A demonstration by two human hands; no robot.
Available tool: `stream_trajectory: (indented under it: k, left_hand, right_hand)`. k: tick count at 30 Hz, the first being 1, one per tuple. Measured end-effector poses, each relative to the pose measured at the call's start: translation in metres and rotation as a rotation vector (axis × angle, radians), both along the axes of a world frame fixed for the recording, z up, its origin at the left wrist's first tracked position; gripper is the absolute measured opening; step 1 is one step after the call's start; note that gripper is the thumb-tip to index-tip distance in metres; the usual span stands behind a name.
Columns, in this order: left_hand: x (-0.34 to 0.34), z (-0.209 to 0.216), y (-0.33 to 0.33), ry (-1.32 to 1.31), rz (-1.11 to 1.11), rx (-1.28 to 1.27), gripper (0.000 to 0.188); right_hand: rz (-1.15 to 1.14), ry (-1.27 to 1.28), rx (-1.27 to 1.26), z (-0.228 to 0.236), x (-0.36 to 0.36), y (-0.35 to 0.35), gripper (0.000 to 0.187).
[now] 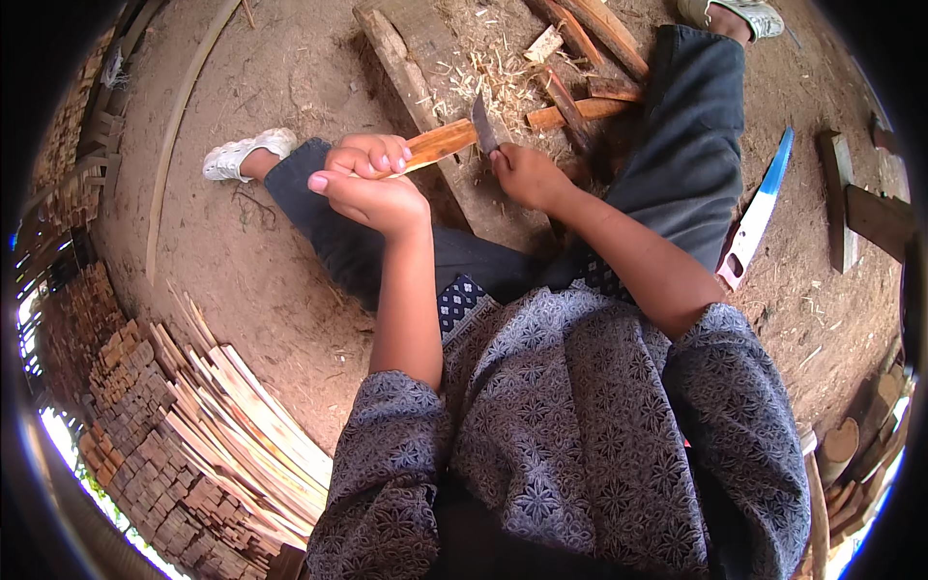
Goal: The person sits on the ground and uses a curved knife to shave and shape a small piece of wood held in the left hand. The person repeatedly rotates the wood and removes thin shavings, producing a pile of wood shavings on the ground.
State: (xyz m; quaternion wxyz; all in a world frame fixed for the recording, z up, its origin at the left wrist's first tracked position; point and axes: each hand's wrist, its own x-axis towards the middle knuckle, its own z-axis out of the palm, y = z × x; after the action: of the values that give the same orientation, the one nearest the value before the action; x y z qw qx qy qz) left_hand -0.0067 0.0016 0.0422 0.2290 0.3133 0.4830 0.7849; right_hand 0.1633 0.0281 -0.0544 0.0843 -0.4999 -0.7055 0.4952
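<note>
My left hand (372, 184) is wrapped round one end of a short orange-brown strip of wood (443, 142). The strip slants up to the right, over a wooden plank (483, 193) on the ground between my legs. In my right hand (527, 176), closed round its handle, is a knife (482, 124) with a dark, curved blade. That blade stands across the strip's far end and seems to touch it. The knife's handle is hidden inside my fist.
Pale shavings (498, 87) and several wood pieces (570, 111) lie past the plank. A handsaw (759, 213) with a blue-tipped blade rests right of my leg. Long pale strips (251, 425) and stacked wood blocks (164, 483) fill the lower left. A wooden frame (841, 203) stands far right.
</note>
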Motion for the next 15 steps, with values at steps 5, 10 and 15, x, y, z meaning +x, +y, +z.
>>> stream_trajectory:
  k: [5, 10, 15]
  left_hand:
    - [0.01, 0.004, 0.005, 0.033, 0.095, -0.034, 0.065]
    - [-0.006, -0.002, 0.001, 0.327, 0.097, 0.016, 0.056]
    - [-0.03, -0.013, -0.003, 0.737, 0.037, 0.13, 0.042]
  right_hand:
    - [-0.004, 0.119, -0.015, 0.046, -0.008, -0.027, 0.033]
    - [0.041, 0.163, -0.157, 0.039, 0.007, -0.014, 0.039]
    - [-0.068, 0.065, -0.347, 0.01, 0.014, 0.005, 0.041]
